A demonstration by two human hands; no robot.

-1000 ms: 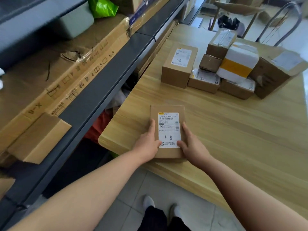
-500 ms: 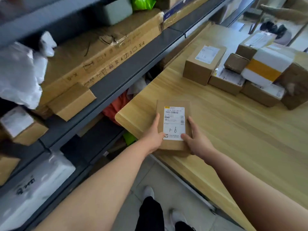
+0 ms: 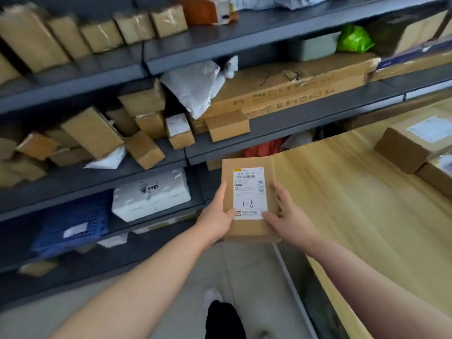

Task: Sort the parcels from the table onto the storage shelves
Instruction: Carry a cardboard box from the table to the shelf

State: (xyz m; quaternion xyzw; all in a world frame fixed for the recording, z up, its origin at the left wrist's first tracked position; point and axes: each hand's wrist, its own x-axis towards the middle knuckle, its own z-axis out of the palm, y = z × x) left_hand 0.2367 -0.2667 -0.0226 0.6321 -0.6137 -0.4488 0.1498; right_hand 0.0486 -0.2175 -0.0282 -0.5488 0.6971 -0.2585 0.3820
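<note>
- We hold one flat brown parcel (image 3: 249,226) in both hands, its white label facing up with "1-6" handwritten on it.
- Our left hand (image 3: 215,216) grips the parcel's left edge. The thumb lies on top at the label's lower left corner, and the fingers run along the side, their tips hidden beneath.
- Our right hand (image 3: 289,216) grips the right edge the same way, with the thumb on the label's lower right corner and the fingers curled round the side.
- The parcel sits mostly out past the left corner of the bench (image 3: 354,204), in front of the grey shelves (image 3: 305,118). We cannot tell whether its right edge touches the bench.
- More brown parcels (image 3: 406,148) sit on the bench at the far right, well apart from our hands.
- On the middle shelf a long flat carton (image 3: 293,91) lies with a crumpled white bag (image 3: 195,86) on its left end and a small brown box (image 3: 227,126) just in front of it.
- Left of that, many small brown boxes lie jumbled, and the top shelf carries a row of upright ones.
- A green bag (image 3: 354,39) sits behind the long carton at the right.
- On the lower shelf, a white foam box (image 3: 151,195) stands beside a blue crate (image 3: 73,221).
- Below our arms we see pale floor and one light shoe (image 3: 212,297).
</note>
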